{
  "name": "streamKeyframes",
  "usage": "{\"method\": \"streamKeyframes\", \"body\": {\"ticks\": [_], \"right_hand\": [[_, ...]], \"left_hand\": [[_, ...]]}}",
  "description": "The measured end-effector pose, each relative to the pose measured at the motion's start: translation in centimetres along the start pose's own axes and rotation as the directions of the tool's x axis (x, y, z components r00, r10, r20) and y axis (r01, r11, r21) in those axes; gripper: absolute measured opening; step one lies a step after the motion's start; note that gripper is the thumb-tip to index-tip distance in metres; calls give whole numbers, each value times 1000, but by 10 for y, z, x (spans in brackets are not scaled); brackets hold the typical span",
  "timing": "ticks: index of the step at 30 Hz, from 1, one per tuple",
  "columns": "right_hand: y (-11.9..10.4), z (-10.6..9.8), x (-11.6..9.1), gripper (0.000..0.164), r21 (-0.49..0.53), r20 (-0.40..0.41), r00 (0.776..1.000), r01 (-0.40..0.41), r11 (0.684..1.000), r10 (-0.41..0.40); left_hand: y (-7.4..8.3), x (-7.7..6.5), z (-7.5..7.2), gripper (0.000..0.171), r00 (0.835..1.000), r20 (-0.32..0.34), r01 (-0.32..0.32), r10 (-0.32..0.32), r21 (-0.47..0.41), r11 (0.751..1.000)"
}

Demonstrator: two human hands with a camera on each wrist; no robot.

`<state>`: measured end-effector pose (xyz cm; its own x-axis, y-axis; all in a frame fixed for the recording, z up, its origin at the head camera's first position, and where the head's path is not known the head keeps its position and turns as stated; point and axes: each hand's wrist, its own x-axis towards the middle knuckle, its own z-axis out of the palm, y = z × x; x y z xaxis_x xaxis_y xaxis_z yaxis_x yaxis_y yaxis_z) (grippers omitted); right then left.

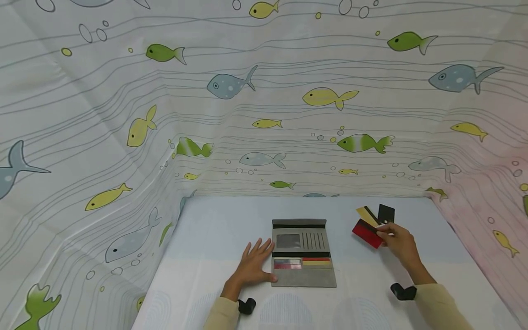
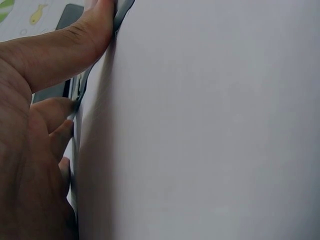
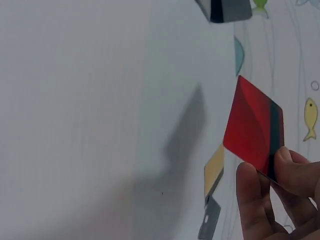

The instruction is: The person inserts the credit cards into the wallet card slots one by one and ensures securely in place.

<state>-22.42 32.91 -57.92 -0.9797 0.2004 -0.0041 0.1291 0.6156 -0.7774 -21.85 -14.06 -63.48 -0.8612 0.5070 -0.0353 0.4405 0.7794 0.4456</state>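
A grey wallet [image 1: 304, 277] lies unfolded on the table, a clear window and slots in its upper half. Several cards [image 1: 316, 262] sit in the pockets of its lower half. My left hand [image 1: 252, 266] rests at the wallet's left edge, fingers spread and thumb [image 2: 75, 52] on its lower corner. Between thumb and fingers, my right hand [image 1: 399, 244] pinches a red card [image 3: 253, 127] with a dark stripe, held above the table to the wallet's right. Beyond it lie a gold card [image 1: 366, 215] and a black card [image 1: 386, 213] on the table.
The white table [image 1: 222, 224] is enclosed at the back and sides by a fish-patterned curtain [image 1: 264, 142]. Black wrist devices [image 1: 403, 292] are worn at both sleeves.
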Motion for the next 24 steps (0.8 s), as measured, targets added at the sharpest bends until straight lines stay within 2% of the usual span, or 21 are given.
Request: {"method": "streamKeyframes", "body": {"ticks": [6, 13, 24], "right_hand": [[-15, 12, -3, 24, 42, 64, 997, 34, 999, -36], [-27, 25, -7, 32, 57, 142, 990, -28, 998, 20], [-40, 48, -14, 27, 45, 244, 969, 37, 998, -47]], "left_hand": [[0, 0, 2, 109, 1000, -11, -19, 19, -19, 1000], [-2, 0, 1, 109, 1000, -3, -16, 16, 4, 1000], [0, 0, 0, 107, 1000, -6, -5, 5, 9, 1000]]}}
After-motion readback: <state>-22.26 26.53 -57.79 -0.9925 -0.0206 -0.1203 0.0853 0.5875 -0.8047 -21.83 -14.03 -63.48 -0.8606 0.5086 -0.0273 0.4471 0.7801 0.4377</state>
